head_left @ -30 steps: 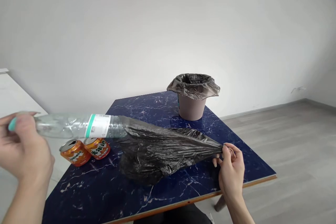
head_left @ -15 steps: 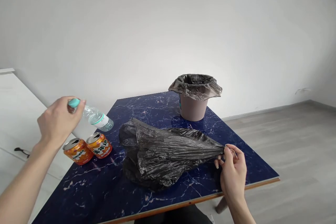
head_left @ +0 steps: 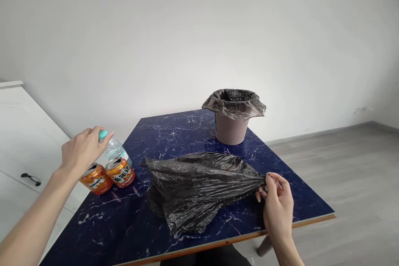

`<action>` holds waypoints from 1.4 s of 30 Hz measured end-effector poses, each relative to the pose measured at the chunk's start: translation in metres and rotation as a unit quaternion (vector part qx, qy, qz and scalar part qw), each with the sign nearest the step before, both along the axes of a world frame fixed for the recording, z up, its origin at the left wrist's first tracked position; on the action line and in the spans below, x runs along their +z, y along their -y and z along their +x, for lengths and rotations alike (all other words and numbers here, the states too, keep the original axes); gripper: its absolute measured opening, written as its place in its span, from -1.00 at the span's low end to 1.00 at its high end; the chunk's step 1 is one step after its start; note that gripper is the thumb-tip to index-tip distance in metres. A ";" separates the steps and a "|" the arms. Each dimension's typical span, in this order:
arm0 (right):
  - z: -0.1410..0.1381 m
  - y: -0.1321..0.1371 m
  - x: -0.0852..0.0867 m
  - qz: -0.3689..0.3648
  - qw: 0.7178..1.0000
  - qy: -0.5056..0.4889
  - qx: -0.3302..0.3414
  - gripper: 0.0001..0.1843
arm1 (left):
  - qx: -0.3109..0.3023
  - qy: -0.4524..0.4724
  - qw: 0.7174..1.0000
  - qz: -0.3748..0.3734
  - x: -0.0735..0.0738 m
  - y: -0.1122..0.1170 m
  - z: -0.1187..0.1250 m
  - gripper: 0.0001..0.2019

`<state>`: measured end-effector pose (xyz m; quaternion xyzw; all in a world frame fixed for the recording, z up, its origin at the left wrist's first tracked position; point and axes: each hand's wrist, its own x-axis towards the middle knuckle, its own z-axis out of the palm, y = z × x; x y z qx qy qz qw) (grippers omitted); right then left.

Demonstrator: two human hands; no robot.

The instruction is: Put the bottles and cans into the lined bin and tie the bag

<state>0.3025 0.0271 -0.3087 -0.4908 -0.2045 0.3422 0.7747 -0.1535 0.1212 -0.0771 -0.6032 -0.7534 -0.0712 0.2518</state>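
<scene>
My left hand point(head_left: 82, 147) is closed round the teal cap of a clear plastic bottle point(head_left: 114, 149), which stands nearly upright behind two cans. An orange soda can point(head_left: 97, 181) is partly covered by my left wrist and touches or nearly touches a second orange can point(head_left: 121, 173); both have opened tops. My right hand point(head_left: 277, 201) pinches the gathered end of a black plastic bag point(head_left: 199, 187) near the table's right front edge. The bag lies crumpled and spread leftward across the table, its far end loose.
Toward the back of the blue marble-patterned table point(head_left: 174, 133) stands a greyish-pink trash bin point(head_left: 231, 129) with a dark liner point(head_left: 241, 112) folded over its rim. A white cabinet point(head_left: 28, 133) is on the left, and a pale wall rises behind.
My left hand has lowered and moved right, bringing the tilted bottle upright behind the cans. The bag's loose end has sunk flatter. My right hand keeps its pinch in nearly the same place.
</scene>
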 end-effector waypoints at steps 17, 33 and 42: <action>0.000 0.000 -0.001 0.000 1.000 0.002 0.004 -0.59 | -0.048 0.028 0.965 0.255 -0.015 0.012 0.008 -0.34; 0.000 -0.001 -0.002 0.005 1.000 0.006 0.008 -0.58 | -0.399 0.173 0.880 -0.192 -0.108 0.094 0.059 -0.75; 0.000 -0.001 -0.002 0.005 1.000 0.012 0.009 -0.57 | -0.461 0.204 0.832 -0.231 -0.134 0.079 0.101 -0.40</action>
